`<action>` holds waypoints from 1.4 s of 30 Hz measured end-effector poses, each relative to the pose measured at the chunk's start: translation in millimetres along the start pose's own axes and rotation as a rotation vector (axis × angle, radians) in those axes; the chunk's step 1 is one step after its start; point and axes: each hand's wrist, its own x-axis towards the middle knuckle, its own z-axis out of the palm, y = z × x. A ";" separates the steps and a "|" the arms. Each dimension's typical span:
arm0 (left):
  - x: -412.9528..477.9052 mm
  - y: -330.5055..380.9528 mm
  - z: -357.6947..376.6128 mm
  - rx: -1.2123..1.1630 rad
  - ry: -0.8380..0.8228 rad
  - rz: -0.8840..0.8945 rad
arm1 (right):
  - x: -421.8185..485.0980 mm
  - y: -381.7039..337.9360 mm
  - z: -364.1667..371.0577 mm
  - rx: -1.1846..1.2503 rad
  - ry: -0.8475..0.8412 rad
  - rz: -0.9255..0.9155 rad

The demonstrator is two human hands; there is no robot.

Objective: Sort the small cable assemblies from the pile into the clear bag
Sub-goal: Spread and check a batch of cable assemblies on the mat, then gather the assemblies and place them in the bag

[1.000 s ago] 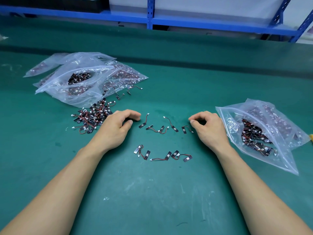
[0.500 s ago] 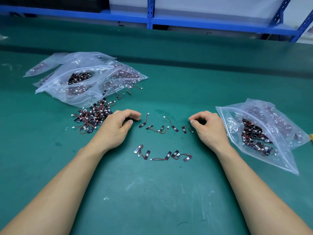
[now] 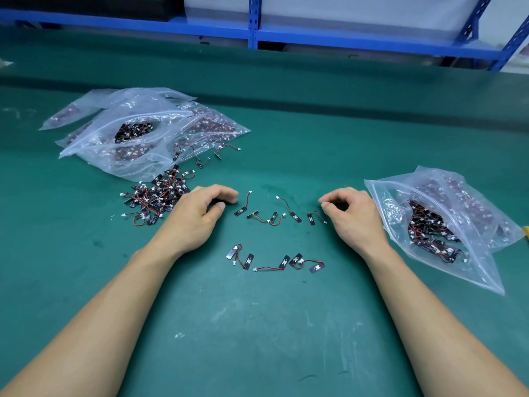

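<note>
A pile of small cable assemblies (image 3: 154,199), black tabs on red and black wires with white plugs, lies on the green mat. My left hand (image 3: 197,216) rests just right of it, fingers loosely curled, holding nothing. Between my hands lies a loose row of assemblies (image 3: 272,217), and a second row (image 3: 274,260) lies nearer to me. My right hand (image 3: 355,219) rests on the mat with curled fingers and nothing visible in them, its thumb beside the row's rightmost assembly (image 3: 316,217). To its right lies the clear bag (image 3: 458,270), open and holding several assemblies.
Several clear bags (image 3: 128,110) of assemblies are heaped at the back left, with a few stray assemblies (image 3: 200,156) beside them. A blue metal shelf frame (image 3: 253,24) runs along the far side. A small yellow object (image 3: 526,232) shows at the right edge.
</note>
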 end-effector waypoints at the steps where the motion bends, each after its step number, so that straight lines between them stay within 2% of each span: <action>1: 0.0 0.2 0.1 0.000 0.000 -0.001 | -0.1 0.0 0.0 0.000 0.000 0.000; 24: 0.3 -0.9 5.2 0.021 0.017 0.009 | 2.7 0.5 -1.1 0.029 -0.004 0.007; 26: -0.6 1.2 4.5 0.031 -0.015 0.009 | 2.9 1.1 -1.5 0.028 -0.004 0.014; 33: -11.6 15.8 20.5 0.146 -0.309 0.069 | 4.8 0.1 -1.6 0.086 -0.006 0.052; 37: -11.5 37.4 47.1 0.283 -0.354 0.191 | 4.8 -2.1 -1.0 0.093 0.019 0.045; 42: 4.7 74.4 92.2 0.320 -0.348 0.260 | 6.3 -4.8 -2.6 0.115 0.029 0.032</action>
